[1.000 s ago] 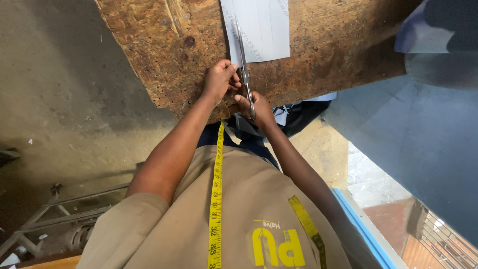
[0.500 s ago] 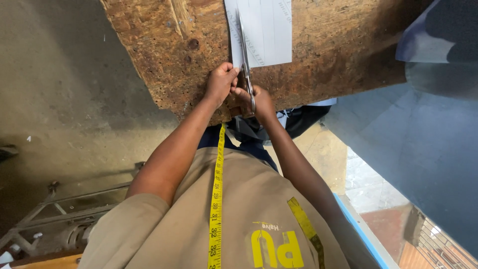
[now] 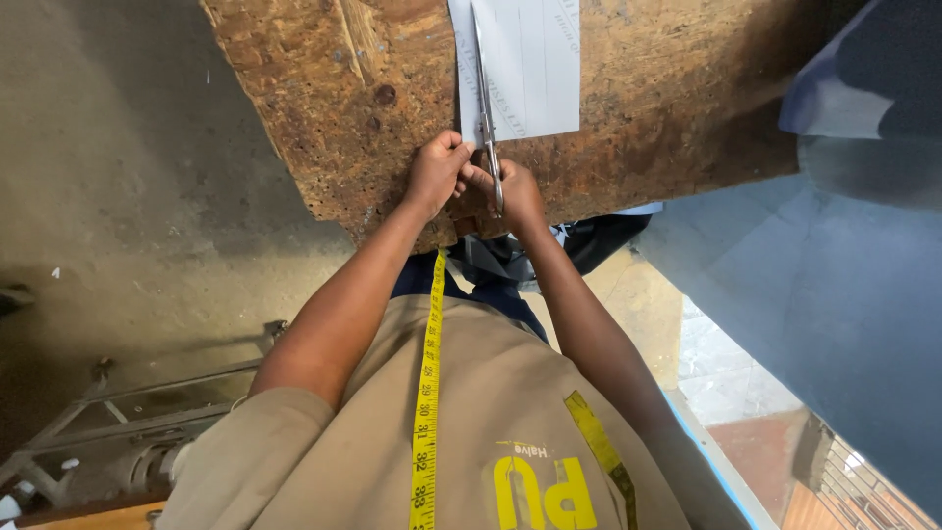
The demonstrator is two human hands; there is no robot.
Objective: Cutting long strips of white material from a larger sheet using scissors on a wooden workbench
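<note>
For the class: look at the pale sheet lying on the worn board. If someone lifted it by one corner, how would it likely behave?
The pale sheet lies flat and thin on the board, so it would probably droop and flex. It looks light, so a nudge might slide it. The scissors, between the left hand and right hand, lie over it.

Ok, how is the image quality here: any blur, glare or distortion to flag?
Head view: sharp on the hands, left hand and right hand, at the scissors; white paper bright, not blown out; the worn wooden table looks tilted, its edges slanting from the wide lens; right side dim and bluish; no motion blur.
</note>
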